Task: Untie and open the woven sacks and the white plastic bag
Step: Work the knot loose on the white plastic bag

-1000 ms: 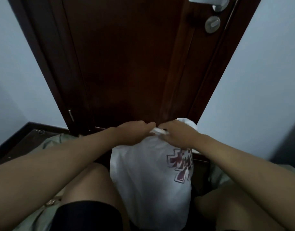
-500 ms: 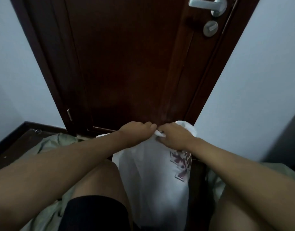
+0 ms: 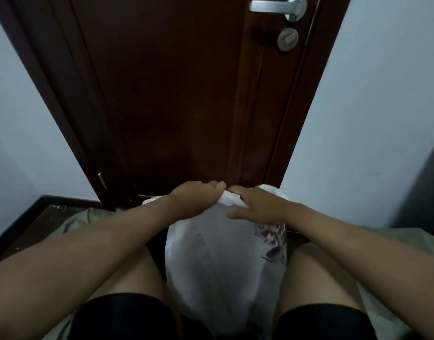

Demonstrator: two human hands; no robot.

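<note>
Currently both hands at the knot (image 3: 231, 200) atop the white plastic bag (image 3: 223, 261), upright between the knees: left hand (image 3: 196, 200) pinches it steady, right hand (image 3: 257, 209) fingers curled, likely picking it loose.

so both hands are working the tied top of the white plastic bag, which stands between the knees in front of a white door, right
Not quite: the door is dark brown wood, not white, as the head view shows. The rest holds: the left hand and right hand work the tied top of the white plastic bag between the knees.

White plastic bag (image 3: 218, 261): red print, partly hidden, unreadable.
</note>
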